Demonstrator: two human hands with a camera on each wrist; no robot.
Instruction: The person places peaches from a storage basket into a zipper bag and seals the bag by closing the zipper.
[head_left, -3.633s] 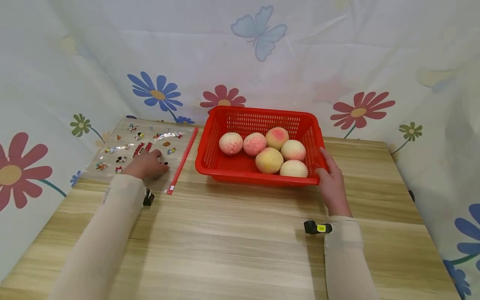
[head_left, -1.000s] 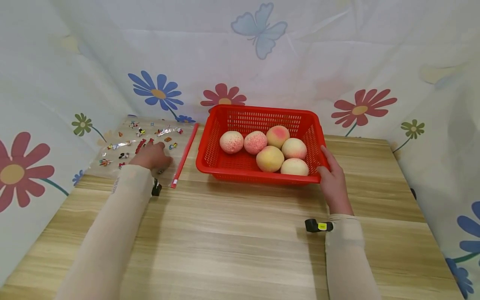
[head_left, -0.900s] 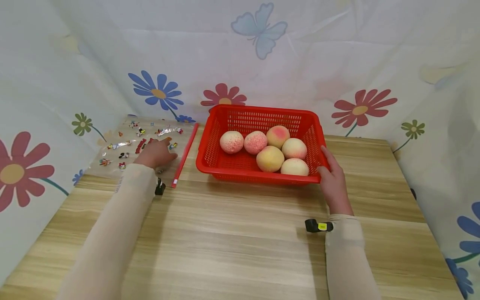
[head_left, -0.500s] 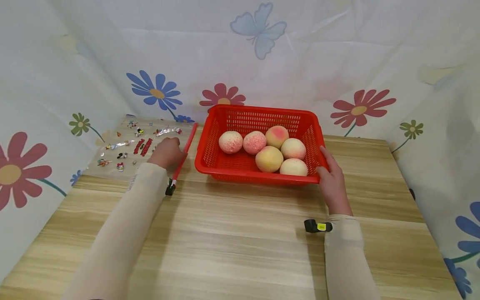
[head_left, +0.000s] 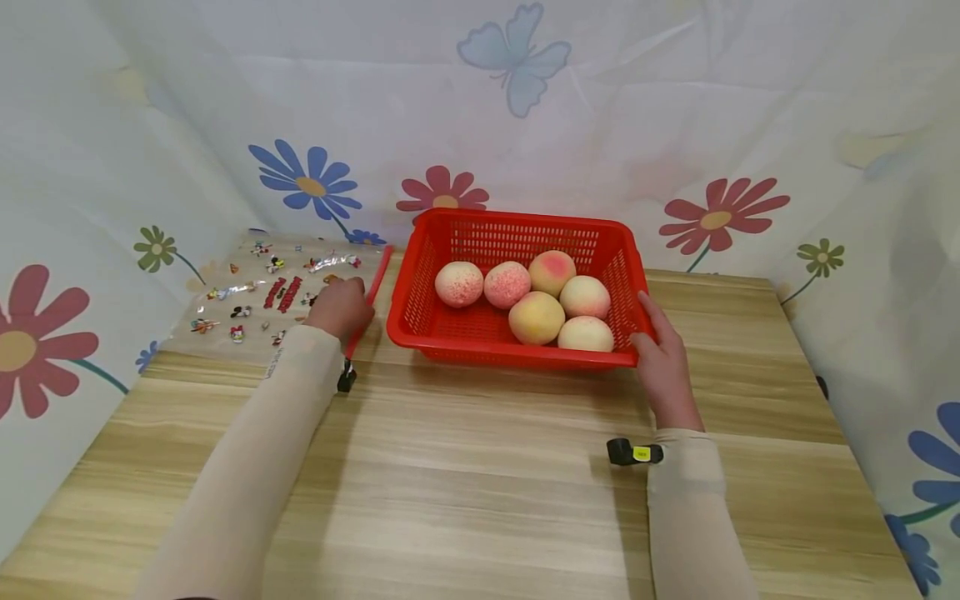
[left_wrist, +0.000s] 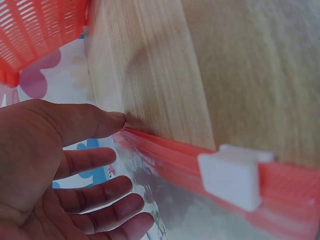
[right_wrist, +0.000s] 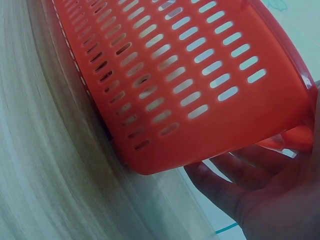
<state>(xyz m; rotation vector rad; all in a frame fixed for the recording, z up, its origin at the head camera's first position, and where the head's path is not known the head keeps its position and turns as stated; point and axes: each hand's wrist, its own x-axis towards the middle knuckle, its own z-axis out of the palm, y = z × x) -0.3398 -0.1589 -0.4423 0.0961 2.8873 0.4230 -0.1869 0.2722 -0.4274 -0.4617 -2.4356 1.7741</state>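
A clear zip bag printed with cartoon figures and red lettering lies flat on the left of the table. My left hand is over its right side, at the red zip strip. The left wrist view shows the thumb touching the strip's edge, the other fingers spread loosely beside the bag, and a white slider on the strip. With my right hand I grip the right rim of a red plastic basket. Several peaches sit inside it, mostly toward the right.
The wood-grain table carries the bag and basket. Behind it hangs a white cloth with printed flowers and a butterfly, close to the basket's back. More cloth stands at both sides.
My left hand has slid to the right across the bag to the red zip strip, uncovering the red lettering. My right hand stays on the basket rim; basket and peaches keep their places.
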